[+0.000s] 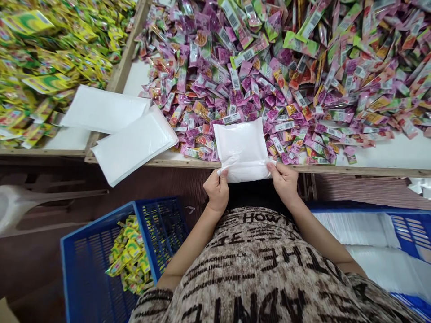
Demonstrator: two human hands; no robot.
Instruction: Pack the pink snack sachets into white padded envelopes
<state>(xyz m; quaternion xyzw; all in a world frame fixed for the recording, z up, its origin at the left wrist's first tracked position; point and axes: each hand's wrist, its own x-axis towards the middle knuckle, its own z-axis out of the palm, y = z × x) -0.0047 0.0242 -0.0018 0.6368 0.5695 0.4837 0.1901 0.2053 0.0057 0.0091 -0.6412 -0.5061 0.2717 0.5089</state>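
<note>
A white plastic pouch (242, 146) lies over the front edge of the table, its near end folded and pulled taut between my hands. My left hand (217, 188) pinches its lower left corner, thumb on top. On the lower right corner, my right hand (283, 179) grips in the same way. Many small purple and green candy packets (232, 89) spread over the table just beyond the pouch. Whatever the pouch contains cannot be seen.
Two stacks of flat white pouches (134, 146) overhang the table edge at left. Yellow packets (60, 67) lie beyond a wooden divider (126, 56). Below stand a blue crate (97, 251) with yellow packets, a white plastic chair (13, 211), and another blue crate (411, 231) holding white pouches.
</note>
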